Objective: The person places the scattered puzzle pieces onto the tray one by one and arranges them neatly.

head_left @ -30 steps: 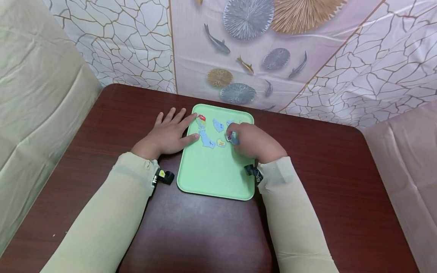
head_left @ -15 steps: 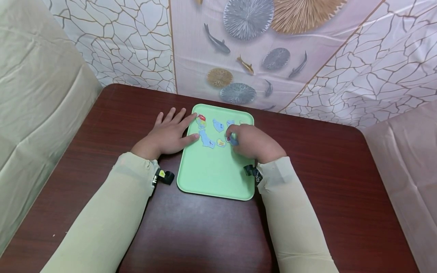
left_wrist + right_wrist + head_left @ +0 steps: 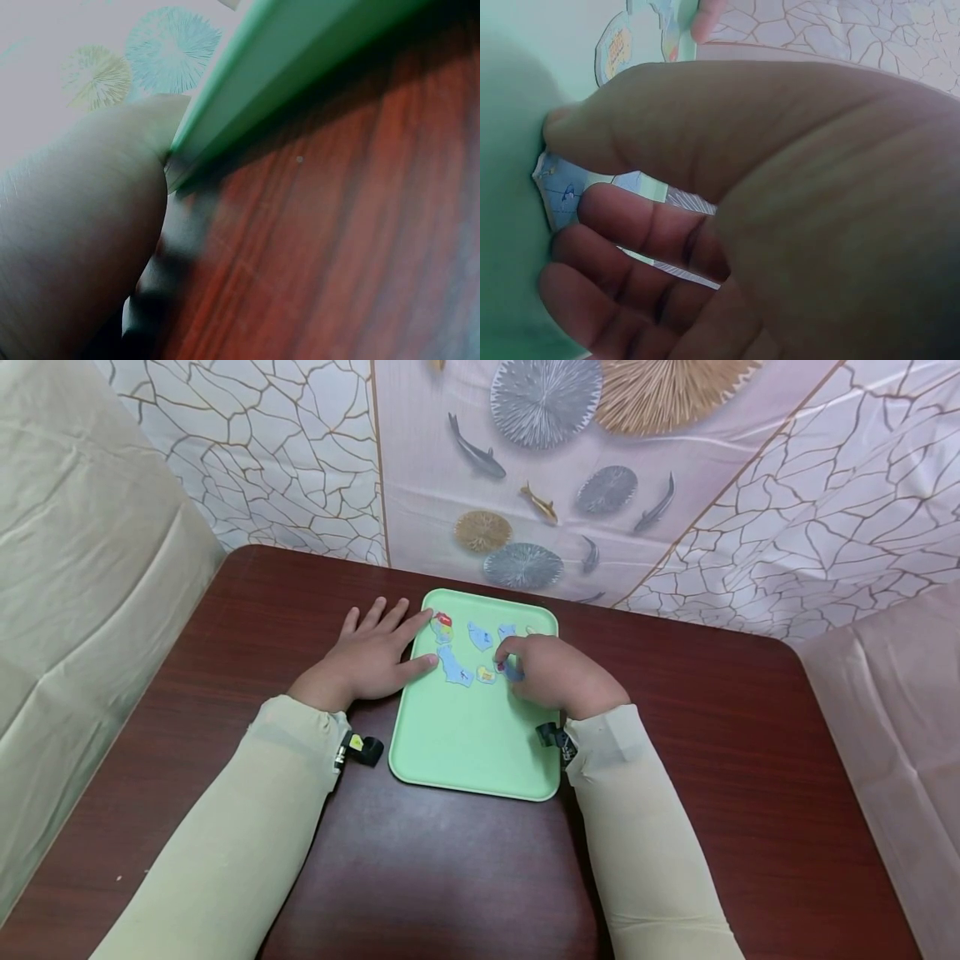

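Observation:
My right hand (image 3: 561,672) is over the upper right of a light green tray (image 3: 472,743), its fingers curled. Between thumb and fingers it holds a flat blue puzzle piece (image 3: 561,191), low at the tray surface and partly hidden by them. My left hand (image 3: 363,660) lies spread on the table, thumb and index fingertip at the tray's left rim. Near that thumb are a long blue piece (image 3: 453,667) and a red and yellow piece (image 3: 442,627). A small yellow piece (image 3: 486,675) lies just left of the held one.
Farther up the tray lie a blue piece (image 3: 480,635), a smaller blue piece (image 3: 507,630) and a pale piece (image 3: 530,629) partly behind my right hand. The dark wooden table (image 3: 435,877) meets a patterned cloth (image 3: 300,468) at the back.
My right fingers have shifted slightly on the held puzzle piece, and less of it shows beneath them. The left hand and the other pieces stay where they were.

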`<state>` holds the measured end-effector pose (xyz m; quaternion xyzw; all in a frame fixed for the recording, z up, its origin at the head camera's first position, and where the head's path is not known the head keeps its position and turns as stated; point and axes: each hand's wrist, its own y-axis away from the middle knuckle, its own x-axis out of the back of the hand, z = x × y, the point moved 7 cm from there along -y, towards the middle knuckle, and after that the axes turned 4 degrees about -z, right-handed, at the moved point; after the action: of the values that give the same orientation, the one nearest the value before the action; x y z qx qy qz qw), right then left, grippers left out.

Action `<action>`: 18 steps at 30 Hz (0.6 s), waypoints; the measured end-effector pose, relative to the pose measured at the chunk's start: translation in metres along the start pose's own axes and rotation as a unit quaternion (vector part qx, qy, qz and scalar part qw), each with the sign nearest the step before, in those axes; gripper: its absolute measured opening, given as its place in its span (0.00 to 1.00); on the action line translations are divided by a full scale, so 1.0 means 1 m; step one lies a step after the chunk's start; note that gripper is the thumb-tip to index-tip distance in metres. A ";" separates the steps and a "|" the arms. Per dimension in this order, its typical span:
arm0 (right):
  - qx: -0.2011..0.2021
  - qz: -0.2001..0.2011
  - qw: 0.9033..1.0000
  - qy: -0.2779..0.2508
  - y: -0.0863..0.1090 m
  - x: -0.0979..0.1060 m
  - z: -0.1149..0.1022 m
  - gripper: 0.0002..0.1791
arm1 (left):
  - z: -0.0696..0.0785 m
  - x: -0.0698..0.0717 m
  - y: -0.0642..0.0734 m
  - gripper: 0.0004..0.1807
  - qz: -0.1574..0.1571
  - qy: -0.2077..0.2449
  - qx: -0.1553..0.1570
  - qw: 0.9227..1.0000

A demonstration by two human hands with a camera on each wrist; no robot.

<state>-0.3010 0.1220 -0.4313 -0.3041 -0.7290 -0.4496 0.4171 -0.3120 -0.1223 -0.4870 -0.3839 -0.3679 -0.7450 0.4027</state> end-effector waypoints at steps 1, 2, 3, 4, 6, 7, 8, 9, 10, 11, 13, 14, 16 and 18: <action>0.000 0.000 1.000 0.000 0.000 0.000 0.000 0.23 | 0.000 0.000 0.000 0.47 0.000 0.000 0.000 1.000; 0.001 0.000 1.000 0.000 0.000 0.000 0.000 0.23 | 0.000 0.000 0.000 0.47 0.001 0.000 0.000 1.000; 0.002 0.000 1.000 -0.001 0.001 0.000 0.000 0.23 | 0.000 0.000 0.000 0.47 0.001 0.000 -0.001 1.000; 0.002 -0.001 1.000 -0.001 0.001 0.000 0.000 0.22 | 0.000 0.000 0.000 0.47 0.001 0.000 -0.001 1.000; 0.003 -0.001 1.000 -0.003 0.002 0.001 -0.001 0.22 | 0.001 0.000 0.000 0.47 0.002 0.001 -0.001 1.000; 0.002 -0.001 1.000 -0.004 0.002 0.002 -0.001 0.22 | 0.001 0.000 0.001 0.47 0.002 0.002 -0.001 1.000; 0.003 0.000 1.000 -0.004 0.003 0.002 -0.001 0.22 | 0.001 0.000 0.001 0.47 0.002 0.002 -0.001 1.000; 0.003 0.000 1.000 -0.004 0.003 0.003 0.000 0.22 | 0.001 0.000 0.001 0.47 0.002 0.002 -0.001 1.000; 0.004 0.002 1.000 -0.004 0.004 0.004 0.000 0.22 | 0.001 0.000 0.001 0.47 0.002 0.002 -0.001 1.000; 0.004 0.003 1.000 -0.003 0.005 0.005 0.000 0.22 | 0.001 0.000 0.001 0.47 0.001 0.002 -0.001 1.000; 0.003 0.002 1.000 -0.006 0.006 0.007 0.001 0.22 | 0.001 0.000 0.001 0.47 0.001 0.001 0.000 1.000; 0.003 0.004 1.000 -0.005 0.007 0.008 0.002 0.22 | 0.001 0.000 0.001 0.47 0.001 0.001 0.000 1.000; 0.002 0.004 1.000 -0.006 0.008 0.010 0.002 0.22 | 0.000 0.000 0.001 0.47 0.001 -0.001 0.001 1.000; 0.000 0.005 1.000 -0.007 0.008 0.011 0.004 0.23 | 0.000 0.000 0.000 0.47 0.001 -0.001 0.002 1.000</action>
<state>-0.3008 0.1301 -0.4190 -0.3115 -0.7302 -0.4454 0.4140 -0.3115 -0.1222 -0.4868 -0.3841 -0.3691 -0.7439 0.4036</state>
